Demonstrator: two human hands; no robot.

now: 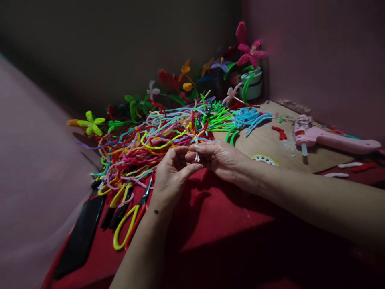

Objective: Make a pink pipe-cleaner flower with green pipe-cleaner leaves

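Note:
Both hands meet over the front of the red cloth, around a small white bundle of thin strands (197, 157) that stands upright with its lower ends splayed. My right hand (222, 160) pinches it, thumb laid across the front. My left hand (172, 172) is closed at its left side, fingers curled and thumb by the splayed ends. Some fingertips are hidden behind the bundle. Just beyond the hands lies a tangled heap of coloured pipe cleaners (135, 152). Scissors with yellow and red handles (134, 218) lie left of my left wrist.
Black-and-yellow pliers (120, 204) and a flat black object (80, 237) lie at left. To the right, a pink glue gun (333, 138) rests on a brown board (257, 140), near a white-and-yellow reel (264, 159). Pipe-cleaner flowers (251, 53) stand along the wall.

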